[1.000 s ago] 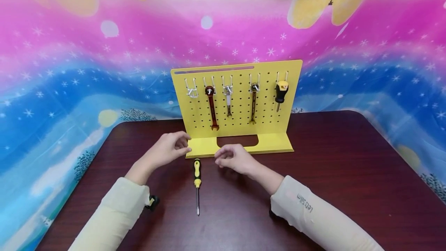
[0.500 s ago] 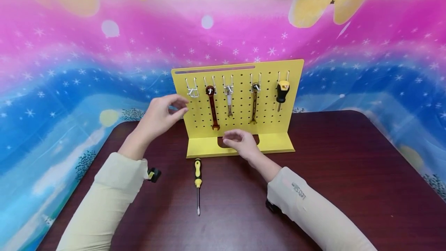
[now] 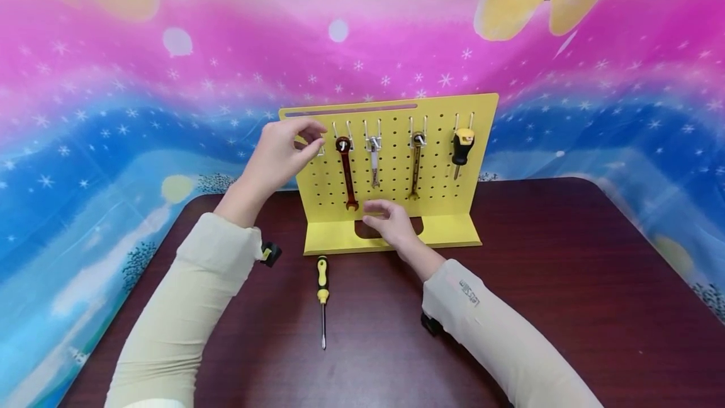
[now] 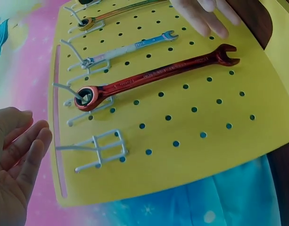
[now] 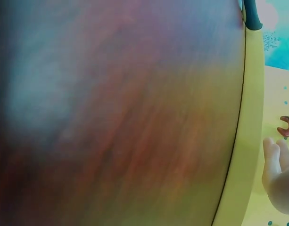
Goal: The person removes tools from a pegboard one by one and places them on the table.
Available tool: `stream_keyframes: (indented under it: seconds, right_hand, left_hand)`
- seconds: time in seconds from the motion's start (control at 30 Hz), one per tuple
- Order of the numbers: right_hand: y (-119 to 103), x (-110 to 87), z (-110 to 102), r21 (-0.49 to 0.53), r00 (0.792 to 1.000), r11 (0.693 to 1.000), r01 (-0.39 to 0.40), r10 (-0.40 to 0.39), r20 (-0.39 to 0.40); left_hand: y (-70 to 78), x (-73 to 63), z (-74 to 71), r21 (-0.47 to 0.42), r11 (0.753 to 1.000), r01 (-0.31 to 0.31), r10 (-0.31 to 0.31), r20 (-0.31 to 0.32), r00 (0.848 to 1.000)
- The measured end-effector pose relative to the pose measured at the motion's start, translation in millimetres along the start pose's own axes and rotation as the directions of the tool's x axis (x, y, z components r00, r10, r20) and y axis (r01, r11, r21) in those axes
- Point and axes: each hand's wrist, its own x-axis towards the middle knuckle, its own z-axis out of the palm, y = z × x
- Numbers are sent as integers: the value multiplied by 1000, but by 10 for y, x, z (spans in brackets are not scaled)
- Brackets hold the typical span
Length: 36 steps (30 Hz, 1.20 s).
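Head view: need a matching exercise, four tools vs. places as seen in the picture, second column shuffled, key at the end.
1. Red wrench
2. Silver wrench
3. Short screwdriver
4. Long screwdriver

A. On the table, in front of the pegboard
B. Rightmost hanging tool
C. Leftmost hanging tool
D. Hanging between two other wrenches

Pairs: 1-C, 2-D, 3-B, 4-A

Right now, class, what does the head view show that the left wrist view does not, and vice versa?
Only head: a screwdriver lying on the table, and the sleeves.
Only left wrist: the bare hook in full, which the left hand mostly hides in the head view.
Both: the yellow pegboard, red wrench, silver wrench, gold wrench, left hand and right hand.
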Motion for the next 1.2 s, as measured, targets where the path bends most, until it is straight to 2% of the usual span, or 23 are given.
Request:
stream_keyframes:
  seconds: [0.27,0.43,0.63,0.97,1.2]
  right_hand:
    - [-16,82,49,25,1000,1000,1,-1,13]
    - [12,126,74,55,999,999,3,-5,32]
    - [21,152,111,70,999,998,7,-9,37]
    - [5,163,152,49,996,999,-6,2,85]
    - [15,149,169,32,996,999,-17,14,83]
  left_hand:
    - [-12,152,93,-14,998,54,-53,63,997]
    - [-56,208,155,-16,995,100,-98,108,989]
    - [-95,242,212,-16,993,121,-117,137,984]
    - [-106,279,241,24,996,87,-89,142,986]
    - [-97,299,262,52,995,90,-97,146,984]
